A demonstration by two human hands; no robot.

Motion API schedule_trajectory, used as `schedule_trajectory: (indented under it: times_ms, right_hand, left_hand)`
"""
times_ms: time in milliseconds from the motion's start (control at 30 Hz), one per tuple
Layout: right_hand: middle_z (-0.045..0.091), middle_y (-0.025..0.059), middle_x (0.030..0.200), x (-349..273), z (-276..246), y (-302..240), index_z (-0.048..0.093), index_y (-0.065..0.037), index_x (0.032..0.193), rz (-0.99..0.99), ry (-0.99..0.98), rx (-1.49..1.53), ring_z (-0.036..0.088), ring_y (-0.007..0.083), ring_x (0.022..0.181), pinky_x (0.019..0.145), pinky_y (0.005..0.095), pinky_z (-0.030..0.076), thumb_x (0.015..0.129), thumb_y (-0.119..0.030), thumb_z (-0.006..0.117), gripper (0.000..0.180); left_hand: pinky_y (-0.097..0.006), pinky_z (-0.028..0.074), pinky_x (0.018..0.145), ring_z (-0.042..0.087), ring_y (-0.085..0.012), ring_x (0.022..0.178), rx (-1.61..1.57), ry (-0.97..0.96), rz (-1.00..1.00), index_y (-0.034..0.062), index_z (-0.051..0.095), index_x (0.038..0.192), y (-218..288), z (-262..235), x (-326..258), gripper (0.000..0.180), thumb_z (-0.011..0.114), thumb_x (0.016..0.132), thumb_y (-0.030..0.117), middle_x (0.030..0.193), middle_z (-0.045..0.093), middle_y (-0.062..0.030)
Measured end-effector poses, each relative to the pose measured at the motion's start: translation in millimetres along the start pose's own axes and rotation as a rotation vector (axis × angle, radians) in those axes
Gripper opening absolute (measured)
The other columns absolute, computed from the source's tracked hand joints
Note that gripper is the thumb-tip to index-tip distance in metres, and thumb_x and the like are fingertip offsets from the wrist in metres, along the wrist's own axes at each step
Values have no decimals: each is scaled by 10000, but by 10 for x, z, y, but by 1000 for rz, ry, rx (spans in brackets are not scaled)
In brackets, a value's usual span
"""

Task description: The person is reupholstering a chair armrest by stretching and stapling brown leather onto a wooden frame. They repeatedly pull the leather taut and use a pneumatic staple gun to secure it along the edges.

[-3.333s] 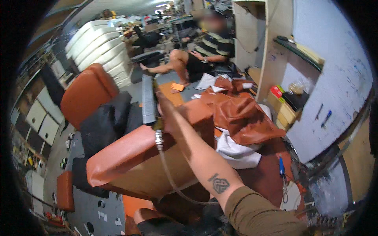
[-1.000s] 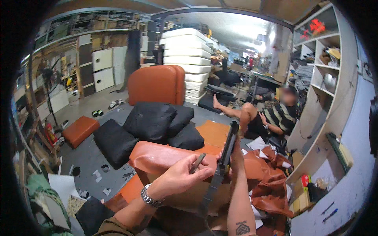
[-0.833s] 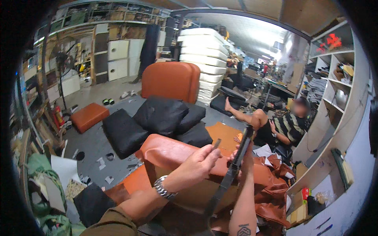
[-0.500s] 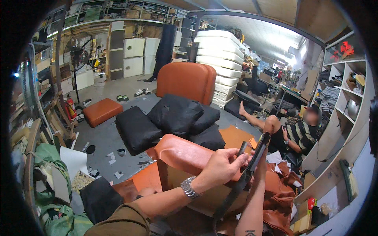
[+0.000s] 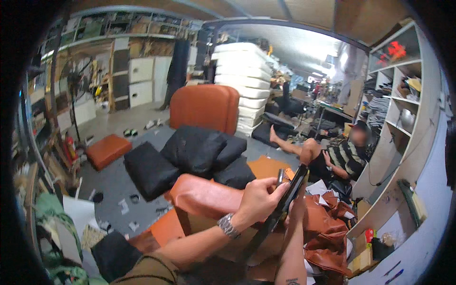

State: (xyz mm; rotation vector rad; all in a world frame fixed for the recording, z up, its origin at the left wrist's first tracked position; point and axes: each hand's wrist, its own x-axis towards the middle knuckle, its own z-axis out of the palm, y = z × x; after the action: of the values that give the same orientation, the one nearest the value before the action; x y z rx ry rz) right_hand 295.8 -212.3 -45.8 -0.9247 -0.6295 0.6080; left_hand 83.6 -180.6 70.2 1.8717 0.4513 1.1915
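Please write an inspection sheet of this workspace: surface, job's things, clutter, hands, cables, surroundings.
Surface: orange upholstered seat part in front of the person.
Job's things: long black tool, small metal piece.
Clutter: black cushions, paper scraps on the floor, brown leather pieces.
Hands: left hand on the black tool, small metal piece at its fingertips; right hand mostly hidden behind the tool.
Cables: thin cord hanging by the shelves.
Surroundings: orange chair back, stacked white foam, shelves, a seated person.

Smooth, faintly glossy orange leather covers the armrest (image 5: 209,197); the black cushions (image 5: 190,156) look matt cloth; wristwatch (image 5: 228,226) shiny metal.
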Motion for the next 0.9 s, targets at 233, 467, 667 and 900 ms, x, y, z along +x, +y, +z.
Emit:
schedule_trajectory:
  times_ms: [233, 467, 667, 900]
  right_hand:
    - [740, 81, 1052, -92, -57, 128, 644, -83, 1386, 182, 173, -60, 728, 215, 899, 716, 412, 585, 1117, -467, 585, 473]
    - [665, 62, 752, -484, 474, -192, 684, -67, 972, -31, 109, 27, 678, 185, 683, 605, 349, 533, 1121, -565, 568, 533]
    - [636, 29, 705, -687, 596, -353, 673, -62, 935, -6, 102, 140, 626, 130, 615, 589, 309, 511, 1132, -660, 477, 659]
    - [640, 36, 703, -787, 550, -312, 677, -47, 954, -41, 133, 121, 619, 140, 573, 560, 314, 516, 1155, -609, 464, 633]
  left_hand:
    - [-311, 469, 622, 528, -45, 744, -63, -65, -3, -50, 765, 996, 30, -121, -24, 352, 716, 1095, 284, 764, 684, 20]
    - [-243, 431, 569, 560, -16, 668, -26, -127, -85, -23, 812, 1097, 189, -159, -76, 272, 730, 1090, 236, 763, 713, 38]
    - [-292, 412, 523, 557, -53, 546, 297, -111, 50, 10, 824, 1120, 437, -93, -185, 252, 796, 1018, 239, 632, 698, -35]
    - [-282, 448, 546, 578, -82, 550, 318, -126, 81, 3, 715, 1370, 515, -79, -382, 467, 827, 990, 250, 637, 702, -48]
